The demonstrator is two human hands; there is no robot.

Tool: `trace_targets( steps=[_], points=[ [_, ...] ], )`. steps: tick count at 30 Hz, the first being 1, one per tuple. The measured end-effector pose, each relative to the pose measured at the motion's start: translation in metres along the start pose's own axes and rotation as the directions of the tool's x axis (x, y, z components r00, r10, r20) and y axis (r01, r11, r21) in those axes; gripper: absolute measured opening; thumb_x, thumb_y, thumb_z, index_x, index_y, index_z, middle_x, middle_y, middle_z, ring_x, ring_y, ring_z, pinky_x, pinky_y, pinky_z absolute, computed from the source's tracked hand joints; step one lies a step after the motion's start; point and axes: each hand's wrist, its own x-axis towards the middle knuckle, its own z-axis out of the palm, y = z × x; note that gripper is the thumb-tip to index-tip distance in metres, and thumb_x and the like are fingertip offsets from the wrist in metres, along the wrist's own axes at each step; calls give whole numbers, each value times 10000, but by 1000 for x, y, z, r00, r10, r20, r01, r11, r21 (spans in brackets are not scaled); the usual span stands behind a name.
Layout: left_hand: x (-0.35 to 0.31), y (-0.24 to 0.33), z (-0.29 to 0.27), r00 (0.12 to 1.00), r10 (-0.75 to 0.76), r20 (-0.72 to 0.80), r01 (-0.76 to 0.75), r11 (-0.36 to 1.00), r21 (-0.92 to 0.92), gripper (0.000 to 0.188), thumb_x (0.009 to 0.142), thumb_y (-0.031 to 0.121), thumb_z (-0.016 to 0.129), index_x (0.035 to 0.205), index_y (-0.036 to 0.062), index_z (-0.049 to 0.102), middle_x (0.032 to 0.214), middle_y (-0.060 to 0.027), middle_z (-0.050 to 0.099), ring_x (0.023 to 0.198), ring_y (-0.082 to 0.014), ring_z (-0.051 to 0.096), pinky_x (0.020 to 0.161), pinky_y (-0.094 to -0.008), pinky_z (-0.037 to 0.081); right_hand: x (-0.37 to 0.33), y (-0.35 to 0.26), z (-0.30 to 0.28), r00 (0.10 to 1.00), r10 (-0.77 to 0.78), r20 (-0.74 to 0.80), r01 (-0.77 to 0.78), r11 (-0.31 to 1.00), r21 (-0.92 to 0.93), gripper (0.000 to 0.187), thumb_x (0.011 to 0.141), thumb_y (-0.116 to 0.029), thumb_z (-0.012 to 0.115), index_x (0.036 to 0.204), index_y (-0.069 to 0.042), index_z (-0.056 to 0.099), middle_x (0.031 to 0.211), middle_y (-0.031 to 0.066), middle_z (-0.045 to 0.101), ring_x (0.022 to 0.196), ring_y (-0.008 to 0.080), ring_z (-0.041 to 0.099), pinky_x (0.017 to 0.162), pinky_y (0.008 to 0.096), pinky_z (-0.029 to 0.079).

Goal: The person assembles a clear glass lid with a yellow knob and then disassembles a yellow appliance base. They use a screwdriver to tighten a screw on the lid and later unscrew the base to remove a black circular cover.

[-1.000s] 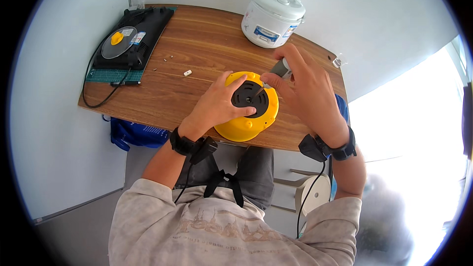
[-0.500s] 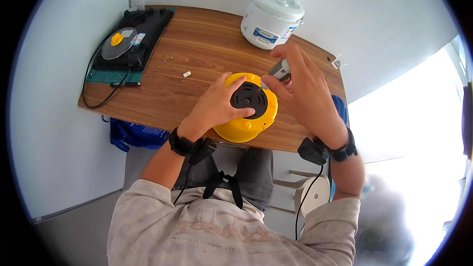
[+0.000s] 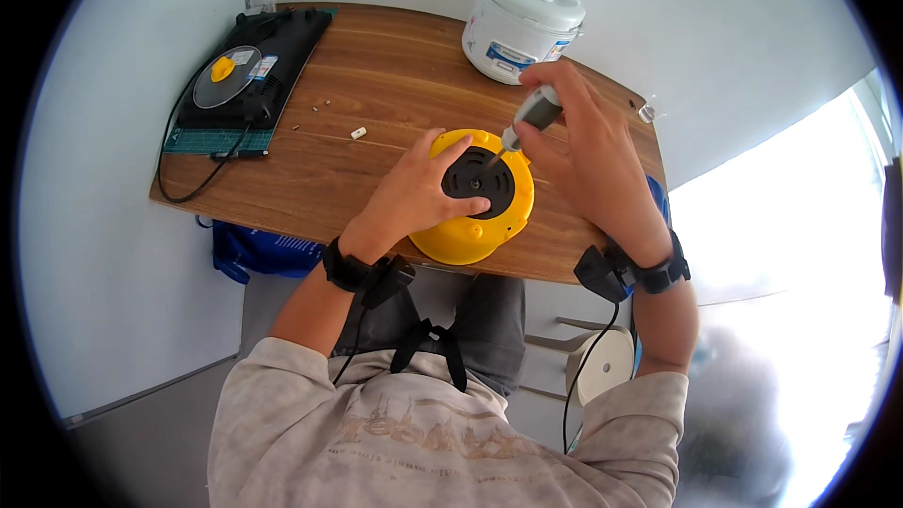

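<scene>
A yellow bowl-shaped appliance body (image 3: 458,247) sits bottom up near the table's front edge. A slotted black round plate (image 3: 468,199) covers the middle of its base. From the left, my left hand (image 3: 404,198) grips it, with thumb and fingers curved over the rim and onto the plate. My right hand (image 3: 607,165) is closed around the grey and white handle of a screwdriver (image 3: 536,113). The tool leans, and its shaft points down and left to the plate. Its tip appears to be over the plate, apart from the central hole.
A white rice cooker (image 3: 522,23) stands at the back. On the left, a glass lid (image 3: 226,77) with a yellow knob rests on a black flat appliance (image 3: 296,52) over a green cutting mat (image 3: 193,141). A small white piece (image 3: 358,133) and several tiny bits lie on the table.
My right hand has lifted the screwdriver up and back, and its tip has left the plate's centre. My left hand still grips the yellow body in much the same place.
</scene>
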Motion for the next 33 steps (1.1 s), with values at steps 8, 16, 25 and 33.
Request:
trace_targets(
  steps=[8,16,25,33],
  points=[
    [-1,1,-1,999,-28,21,27,1000,13,956,772,609,780,1531,130,453,1606,-210,305,1450,-387,391,1164,-456,376,0,-9,-2,988,126,87,-106,974,-201,397,883,-140,707,1205,-66,488,892,179,665,819,368,688,703,435,531],
    [-1,0,-2,1000,-15,19,15,1000,-3,949,767,592,792,1529,137,456,1603,-216,307,1445,-390,395,1159,-451,383,-4,-8,-3,984,116,135,-113,993,-31,452,872,-211,765,1202,-75,487,922,164,654,807,361,673,695,429,525],
    [-1,0,0,1000,-3,1,3,1000,-3,937,767,567,799,1520,119,465,1594,-221,321,1424,-392,424,1150,-441,396,-6,-8,-7,979,203,9,-202,979,-28,375,859,-123,734,1148,-69,502,904,162,662,774,347,680,669,422,531],
    [0,1,1,1000,-16,3,16,1000,27,928,776,587,783,1523,135,467,1601,-215,316,1429,-387,422,1158,-437,393,-9,-11,-10,984,171,-53,-175,982,-75,365,838,-109,721,1129,-65,504,860,159,657,738,313,687,673,391,547]
  ],
)
